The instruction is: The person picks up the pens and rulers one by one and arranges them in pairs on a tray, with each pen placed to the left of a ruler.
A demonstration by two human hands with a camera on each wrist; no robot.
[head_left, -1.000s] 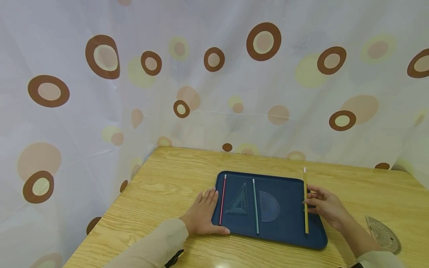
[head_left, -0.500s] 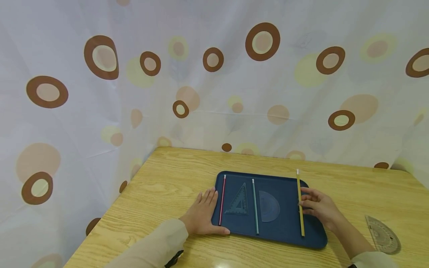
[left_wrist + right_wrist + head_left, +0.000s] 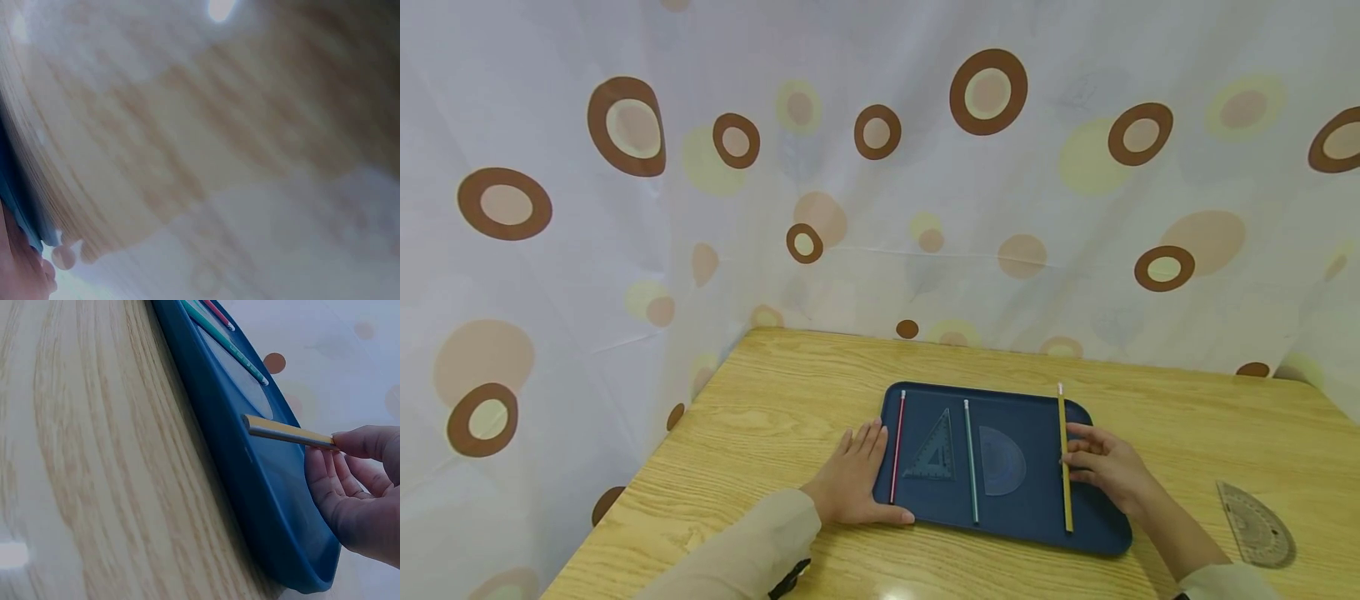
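Note:
A yellow pencil (image 3: 1066, 492) is pinched between the thumb and fingers of my right hand (image 3: 1108, 471), over the right part of a dark blue tray (image 3: 1037, 525). In the right wrist view the pencil (image 3: 290, 432) is seen from its unsharpened end, above the tray's near rim. My left hand (image 3: 853, 479) lies with straight fingers on the tray's left edge. On the tray, from left to right, lie a red pencil (image 3: 897, 450), a clear set square (image 3: 934, 454), a green pencil (image 3: 972, 462) and a clear protractor (image 3: 1002, 462).
Another clear protractor (image 3: 1258, 527) lies on the wooden table (image 3: 805, 383), to the right of the tray. Behind the table hangs a white curtain (image 3: 925, 208) with brown and yellow circles. The left wrist view shows mostly blurred tabletop.
My right hand has carried the yellow pencil leftward and slightly toward me over the tray. The left hand and the things lying on the tray have stayed in place.

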